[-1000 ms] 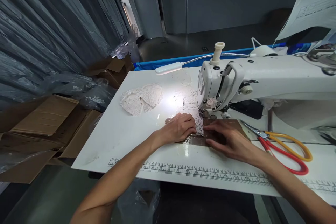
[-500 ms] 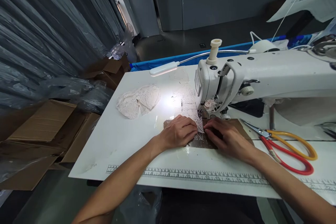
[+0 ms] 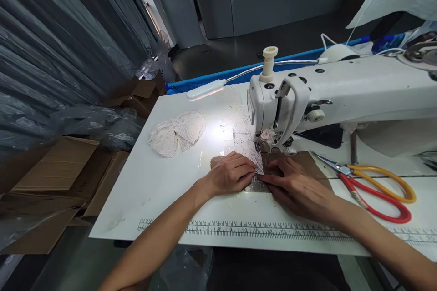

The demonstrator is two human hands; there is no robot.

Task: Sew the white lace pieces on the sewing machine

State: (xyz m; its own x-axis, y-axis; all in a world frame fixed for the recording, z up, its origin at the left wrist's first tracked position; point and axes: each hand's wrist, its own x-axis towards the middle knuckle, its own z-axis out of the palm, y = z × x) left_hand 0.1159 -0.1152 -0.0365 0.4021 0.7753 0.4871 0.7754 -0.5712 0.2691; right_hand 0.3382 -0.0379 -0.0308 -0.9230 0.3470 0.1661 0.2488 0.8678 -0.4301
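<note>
My left hand (image 3: pixel 231 173) lies palm down on a strip of white lace (image 3: pixel 251 153) that runs under the presser foot (image 3: pixel 263 147) of a white sewing machine (image 3: pixel 327 93). My right hand (image 3: pixel 293 185) presses flat just right of the strip, fingertips touching its near end. Both hands rest on a brown taped patch (image 3: pixel 307 162) of the white table (image 3: pixel 160 186). The lace continues behind the needle toward the back. Neither hand grips anything; the fingers are spread and pressing down.
A pile of lace pieces (image 3: pixel 177 132) lies at the left of the table. Red and yellow scissors (image 3: pixel 372 188) lie at the right. A gooseneck lamp (image 3: pixel 205 91) lights the work. A printed ruler (image 3: pixel 259 229) runs along the front edge. Cardboard boxes (image 3: pixel 58 177) stand on the floor left.
Both hands have slid a little toward the needle along the lace, the right hand closing in on the strip. The view has shifted slightly right and down.
</note>
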